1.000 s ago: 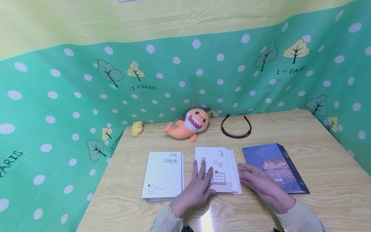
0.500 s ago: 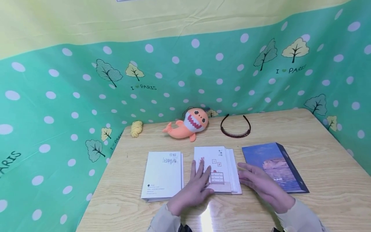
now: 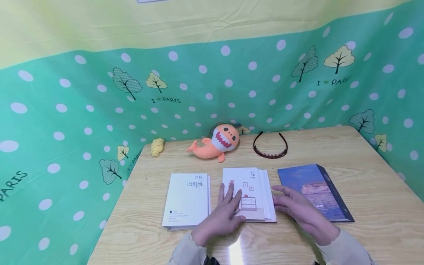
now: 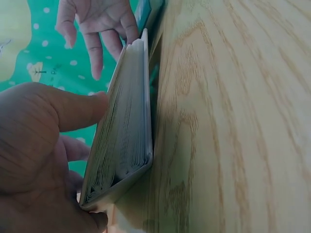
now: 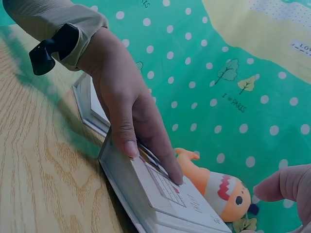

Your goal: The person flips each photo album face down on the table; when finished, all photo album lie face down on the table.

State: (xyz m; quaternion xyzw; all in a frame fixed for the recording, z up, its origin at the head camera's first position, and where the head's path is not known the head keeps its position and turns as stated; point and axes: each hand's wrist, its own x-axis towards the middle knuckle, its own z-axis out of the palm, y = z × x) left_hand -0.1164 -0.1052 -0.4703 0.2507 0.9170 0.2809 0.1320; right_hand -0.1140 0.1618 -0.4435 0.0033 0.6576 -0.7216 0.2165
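Observation:
My left hand (image 3: 222, 217) lies with spread fingers on the cover of a white photo album (image 3: 243, 175), printed with a small chest of drawers. The left wrist view shows the album's thick stack of pages (image 4: 126, 111), with my left thumb (image 4: 82, 109) at the cover's edge. Just right of the album, my right hand (image 3: 303, 213) holds its fingers extended near the page edges, gripping nothing. In the right wrist view, part of my right hand (image 5: 286, 187) appears at the right edge, apart from the album.
A white album (image 3: 185, 198) lies to the left, and a blue album (image 3: 308, 184) with a sea picture to the right, partly behind my right hand. Along the back are yellow yarn (image 3: 157, 147), an orange plush shark (image 3: 212, 147) and a dark headband (image 3: 270, 156). A polka-dot curtain (image 3: 185, 110) hangs behind.
My left hand and the middle album's cover have shifted very slightly left. My right hand keeps nearly the same place beside the album; the whole head view sways a little.

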